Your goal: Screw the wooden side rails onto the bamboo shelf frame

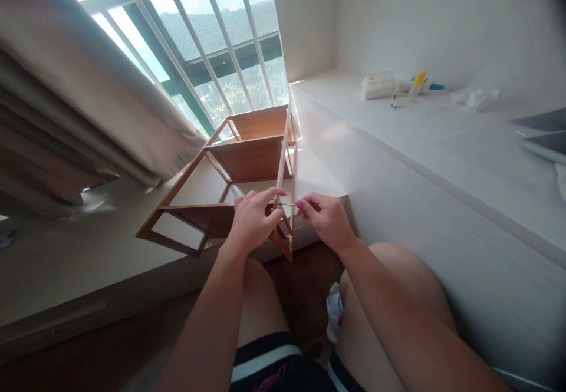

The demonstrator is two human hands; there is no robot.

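In the head view, a brown wooden shelf rack [253,163] sits in the middle of the scene on a pale ledge [101,236], its posts running from the window side at the far end toward the person, with three panels set between them; its near right corner shows against the dark floor beyond the ledge's front edge. The left hand [255,216] is closed on the rack at its right-hand post, fingers curled over the edge of the nearest panel, index finger and thumb at the post itself. Just to the right, the right hand [326,216] pinches the end of a thin metallic rod [287,204] between thumb and fingers — the rod's other end meets the post beside the left hand, though the exact contact is too small to tell. Far left, a grey-beige curtain [101,97] hangs beside a window with white bars [191,23]. On the right, a white countertop [424,129] carries a plastic-wrapped pack [379,85], a small bottle with a yellow cap [418,78] and some crumpled clear plastic [476,98]. Nearest are the person's bare knees, dark shorts [265,364] with a white stripe, and a white sneaker [332,315].
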